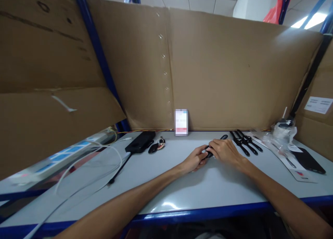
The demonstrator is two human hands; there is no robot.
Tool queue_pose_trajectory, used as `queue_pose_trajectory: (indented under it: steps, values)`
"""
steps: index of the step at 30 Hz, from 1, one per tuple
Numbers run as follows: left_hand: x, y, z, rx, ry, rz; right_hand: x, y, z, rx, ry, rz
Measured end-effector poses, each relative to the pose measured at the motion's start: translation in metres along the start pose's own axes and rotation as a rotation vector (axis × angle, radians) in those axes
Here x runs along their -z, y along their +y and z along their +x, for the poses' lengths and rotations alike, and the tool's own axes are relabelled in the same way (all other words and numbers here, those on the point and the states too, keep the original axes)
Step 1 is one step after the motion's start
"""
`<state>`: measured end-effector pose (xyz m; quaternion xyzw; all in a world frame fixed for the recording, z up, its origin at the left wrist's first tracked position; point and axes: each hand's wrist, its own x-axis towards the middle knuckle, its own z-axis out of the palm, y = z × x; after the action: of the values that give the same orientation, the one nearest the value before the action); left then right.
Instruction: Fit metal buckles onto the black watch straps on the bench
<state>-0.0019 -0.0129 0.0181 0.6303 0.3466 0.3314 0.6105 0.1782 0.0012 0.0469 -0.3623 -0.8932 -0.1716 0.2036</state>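
Both my hands are over the middle-right of the grey tabletop, fingers closed on a black wristwatch [224, 137] with a strap. One strap end sticks out beyond my right hand, and most of the rest is covered by fingers. My left hand [195, 158] grips the near end between thumb and fingers. Bent over the middle of it, my right hand [223, 151] pinches it close beside the left fingertips. Just to the right lie several similar black watches [245, 142], side by side with straps stretched out.
A lit phone [181, 123] leans against the cardboard back wall [221, 76]. Left are a black power bank [140, 142], keys [157, 145], white cables [121, 159] and a power strip [62, 156]. Right are plastic packaging [291, 162], a wrapped cup [283, 131] and a dark phone [308, 160].
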Motion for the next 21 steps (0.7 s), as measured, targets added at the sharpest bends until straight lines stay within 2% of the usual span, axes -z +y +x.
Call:
queue_pose_trajectory:
  steps: [4, 7, 9, 11, 15, 17, 21]
  values:
    - [-0.002, -0.006, 0.004, -0.094, 0.111, -0.021, -0.002, -0.001, 0.001, -0.104, 0.163, 0.133]
    - [-0.002, -0.007, 0.006, -0.133, 0.17, -0.047, 0.003, 0.01, 0.005, -0.271, 0.304, 0.303]
    - [-0.002, -0.008, 0.007, -0.157, 0.194, -0.049, 0.007, 0.02, 0.007, -0.35, 0.332, 0.409]
    - [-0.001, -0.008, 0.007, -0.179, 0.207, -0.055, 0.006, 0.029, 0.009, -0.385, 0.28, 0.53]
    - [0.001, -0.007, 0.008, -0.184, 0.203, -0.05, -0.008, 0.036, 0.009, -0.387, 0.0, 0.826]
    - [0.001, -0.007, 0.007, -0.184, 0.195, -0.033, -0.016, 0.033, 0.009, -0.374, -0.083, 0.944]
    - [-0.001, -0.006, 0.006, -0.199, 0.177, 0.039, -0.024, 0.024, 0.009, -0.388, -0.043, 0.996]
